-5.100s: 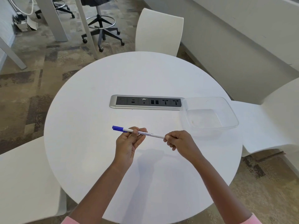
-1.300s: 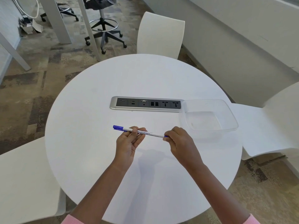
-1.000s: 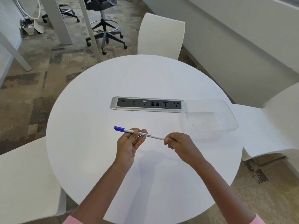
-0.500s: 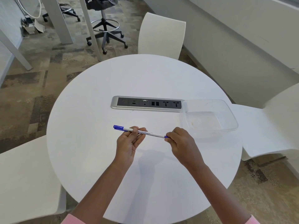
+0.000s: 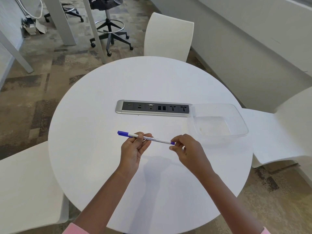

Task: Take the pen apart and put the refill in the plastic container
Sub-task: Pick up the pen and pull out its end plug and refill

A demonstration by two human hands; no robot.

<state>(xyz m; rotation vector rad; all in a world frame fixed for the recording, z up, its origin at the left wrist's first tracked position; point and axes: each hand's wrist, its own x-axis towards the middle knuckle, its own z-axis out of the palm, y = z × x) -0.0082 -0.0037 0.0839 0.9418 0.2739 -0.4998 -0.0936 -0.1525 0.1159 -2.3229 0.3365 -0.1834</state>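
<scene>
Two hands hold the pen [image 5: 157, 140] level above the round table [image 5: 152, 81]. The left hand [image 5: 134, 149] curls fingers and thumb round the barrel near the blue cap, serving as the anchor. The right hand [image 5: 187, 149] pinches the small blue end plug in its fingertips, a hold suited to twisting or pulling it free. The pen is undivided; the refill presumably lies inside, unseen. The plastic container [image 5: 212, 125] stands open beyond the right hand, touching the socket panel [image 5: 152, 108], within easy reach.

One pen [image 5: 157, 140], one container [image 5: 243, 122], three white chairs [image 5: 168, 36]
</scene>
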